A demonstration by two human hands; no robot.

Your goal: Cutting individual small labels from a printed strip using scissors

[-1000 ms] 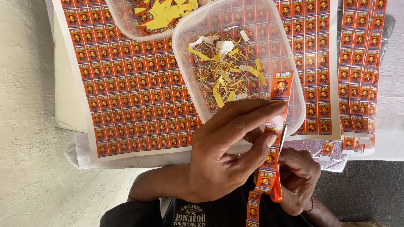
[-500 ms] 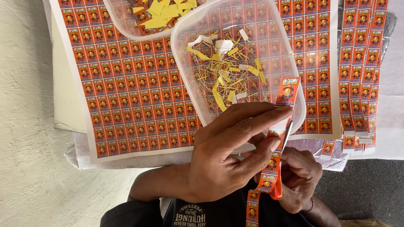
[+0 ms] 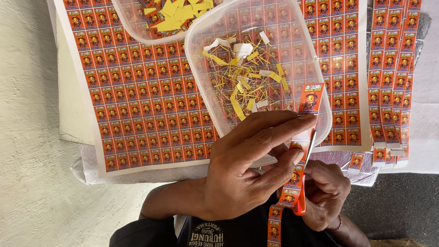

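Observation:
My left hand (image 3: pixel 242 178) pinches a long strip of orange printed labels (image 3: pixel 311 98) between thumb and fingers. The strip's top end lies over the near rim of a clear plastic tub (image 3: pixel 201 41), and its other end hangs down toward my chest. My right hand (image 3: pixel 327 194) holds orange-handled scissors (image 3: pixel 300 206), with the metal blade running up along the strip's right edge, just below my left fingertips. The tub holds thin yellow and white paper trimmings (image 3: pixel 247 82).
Large sheets of the same orange labels (image 3: pixel 137 100) cover the work surface. A second clear tub (image 3: pixel 135 29) at the top holds yellow paper pieces. Cut label strips (image 3: pixel 388 91) lie at the right, with a few single labels (image 3: pixel 356 160) below them. Pale floor lies to the left.
The strip's top end has shifted slightly right and down over the tub rim. Both hands keep their grips and have barely moved.

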